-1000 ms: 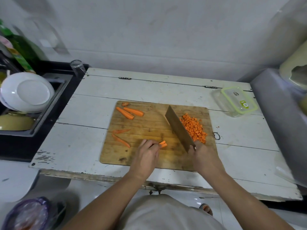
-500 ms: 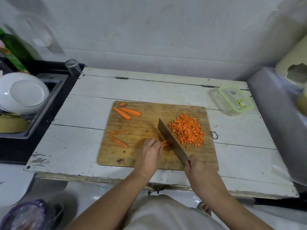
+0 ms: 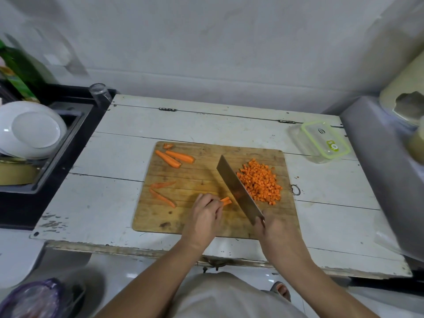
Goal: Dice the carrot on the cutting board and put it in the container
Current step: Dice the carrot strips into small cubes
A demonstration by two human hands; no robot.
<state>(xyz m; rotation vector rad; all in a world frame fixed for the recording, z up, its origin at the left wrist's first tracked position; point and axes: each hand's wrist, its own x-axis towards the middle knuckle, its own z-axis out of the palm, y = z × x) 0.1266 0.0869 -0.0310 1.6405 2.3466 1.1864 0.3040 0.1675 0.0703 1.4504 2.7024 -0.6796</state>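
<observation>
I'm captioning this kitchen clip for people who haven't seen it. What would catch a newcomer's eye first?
The bright orange pile of diced carrot on the right side of the wooden cutting board, with the broad cleaver slanting beside it, held by the right hand. Just left of the blade, the left hand pinches short carrot sticks.

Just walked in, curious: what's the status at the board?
Left hand pinning carrot sticks; right hand gripping cleaver. Diced pile on board. Container lidded.
</observation>
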